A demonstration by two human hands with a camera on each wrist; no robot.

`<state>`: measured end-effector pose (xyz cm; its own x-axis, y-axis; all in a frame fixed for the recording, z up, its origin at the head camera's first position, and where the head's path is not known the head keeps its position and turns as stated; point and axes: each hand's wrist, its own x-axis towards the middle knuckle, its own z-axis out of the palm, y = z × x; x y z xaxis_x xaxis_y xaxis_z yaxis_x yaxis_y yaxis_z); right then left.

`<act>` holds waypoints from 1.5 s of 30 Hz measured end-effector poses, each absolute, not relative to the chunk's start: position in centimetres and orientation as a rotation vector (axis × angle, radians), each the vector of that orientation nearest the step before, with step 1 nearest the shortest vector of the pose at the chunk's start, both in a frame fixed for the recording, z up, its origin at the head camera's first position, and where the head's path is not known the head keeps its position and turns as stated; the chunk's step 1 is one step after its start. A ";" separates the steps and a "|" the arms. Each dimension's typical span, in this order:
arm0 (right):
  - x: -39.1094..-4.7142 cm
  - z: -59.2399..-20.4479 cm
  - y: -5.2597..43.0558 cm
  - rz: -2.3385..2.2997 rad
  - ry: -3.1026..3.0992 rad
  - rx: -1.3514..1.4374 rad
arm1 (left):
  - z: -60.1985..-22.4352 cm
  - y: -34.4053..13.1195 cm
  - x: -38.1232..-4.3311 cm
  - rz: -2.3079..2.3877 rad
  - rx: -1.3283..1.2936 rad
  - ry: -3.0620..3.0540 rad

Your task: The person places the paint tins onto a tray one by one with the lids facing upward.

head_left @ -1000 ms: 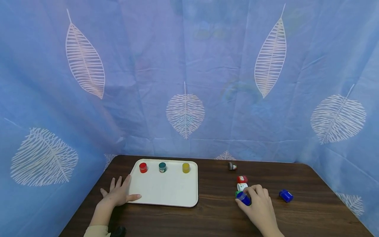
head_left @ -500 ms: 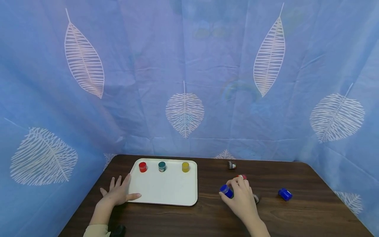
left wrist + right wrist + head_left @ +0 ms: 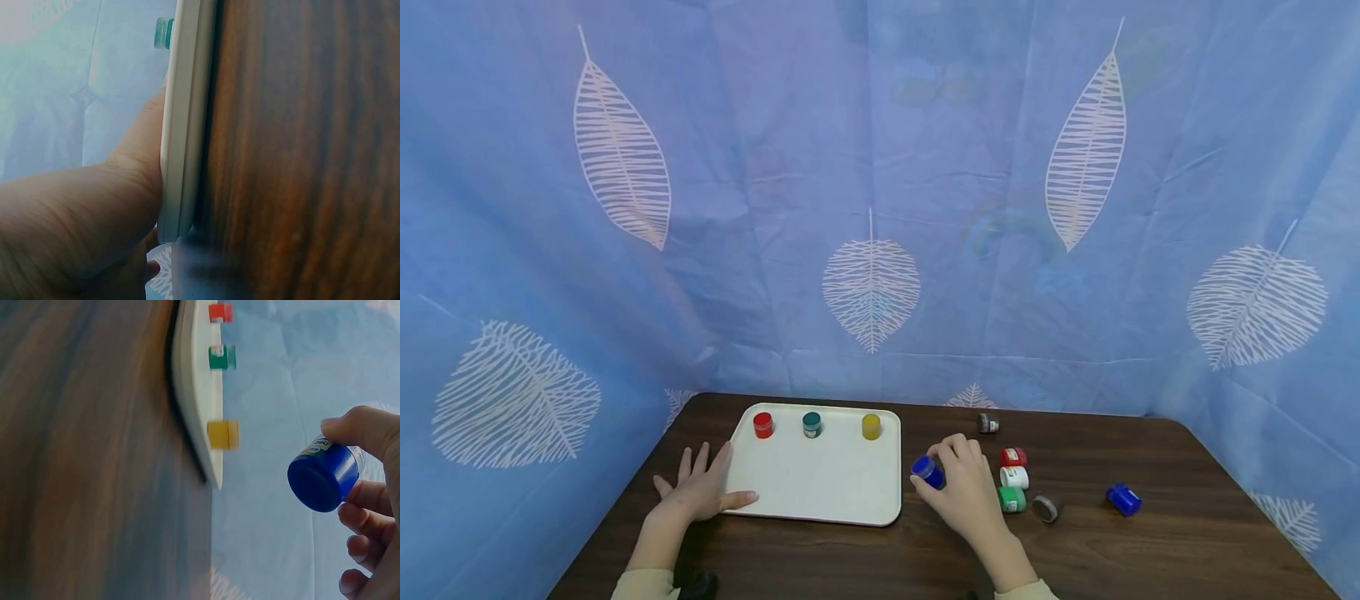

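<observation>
My right hand (image 3: 964, 490) pinches a small blue paint jar (image 3: 928, 472) between thumb and fingers, just right of the white tray. The right wrist view has the blue jar (image 3: 322, 475) tilted and held off the table. On the tray (image 3: 816, 487), along its far side, stand a red jar (image 3: 763, 425), a dark green jar (image 3: 812, 424) and a yellow jar (image 3: 871, 427). With fingers spread, my left hand (image 3: 696, 492) rests at the tray's left edge, thumb on the near rim. The left wrist view shows that hand (image 3: 134, 169) against the tray's side.
Right of my right hand lie a red jar (image 3: 1012, 457), a white jar (image 3: 1014, 477), a green jar (image 3: 1012, 499) and a dark grey ring-like piece (image 3: 1045, 508). Farther back is a dark jar (image 3: 988, 423); another blue jar (image 3: 1123, 499) lies to the right.
My right hand has carried the blue jar left from the group of jars to near the tray's right edge, uncovering the green and white jars. The left hand stays put.
</observation>
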<state>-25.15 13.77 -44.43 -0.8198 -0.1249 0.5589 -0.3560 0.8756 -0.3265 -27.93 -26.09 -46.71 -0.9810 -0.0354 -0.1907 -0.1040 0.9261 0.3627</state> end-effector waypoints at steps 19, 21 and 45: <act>-28.0 -43.5 6.9 0.592 -2.460 0.549 | -47.1 -26.1 -28.2 0.559 -0.114 2.901; -28.2 -43.5 6.4 0.598 -2.437 0.566 | -47.0 -26.0 -28.1 0.556 -0.111 2.907; -29.7 -43.9 -0.1 0.750 -2.484 0.752 | -47.2 -25.8 -28.1 0.493 -0.163 2.933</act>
<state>-29.69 -0.13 -43.87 -0.7569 -0.3693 0.5392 -0.6059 0.7056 -0.3674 -28.07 -25.83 -47.17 -0.9809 -0.0801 -0.1775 -0.1337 0.9396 0.3150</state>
